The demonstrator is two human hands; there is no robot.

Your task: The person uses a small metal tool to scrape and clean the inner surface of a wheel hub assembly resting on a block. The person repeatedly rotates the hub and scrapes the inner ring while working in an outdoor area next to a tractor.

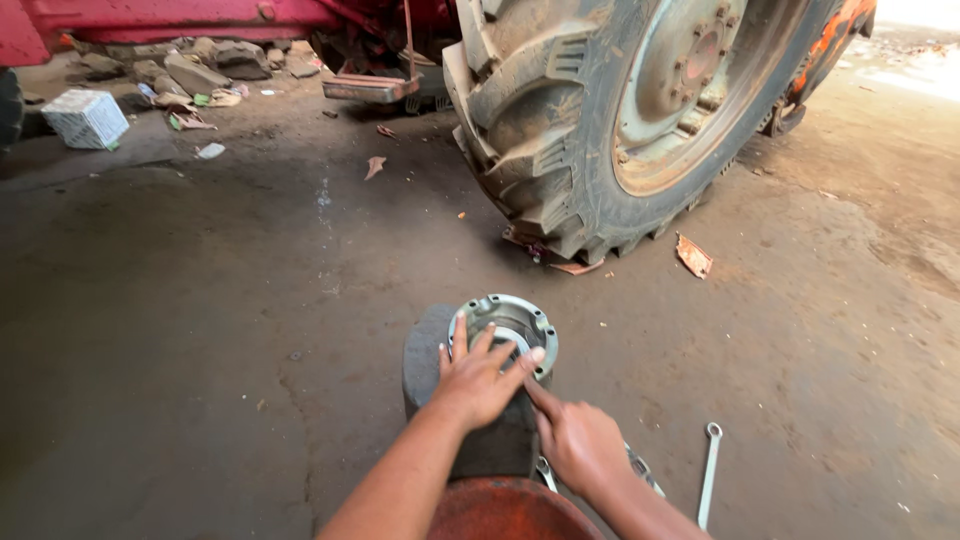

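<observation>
Housing (pixel 515 325) sat on a block (pixel 425 365) on the floor, 12 o'clock of both hands. Left hand (pixel 478 380) lay flat on it, fingers spread wide; right hand (pixel 578 440) just behind at 5 o'clock, index touching it.

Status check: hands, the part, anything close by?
Left hand flat on round metal flange housing. Right hand fingertip at its rim. Ring spanner on floor at right, tractor tyre ahead.
</observation>
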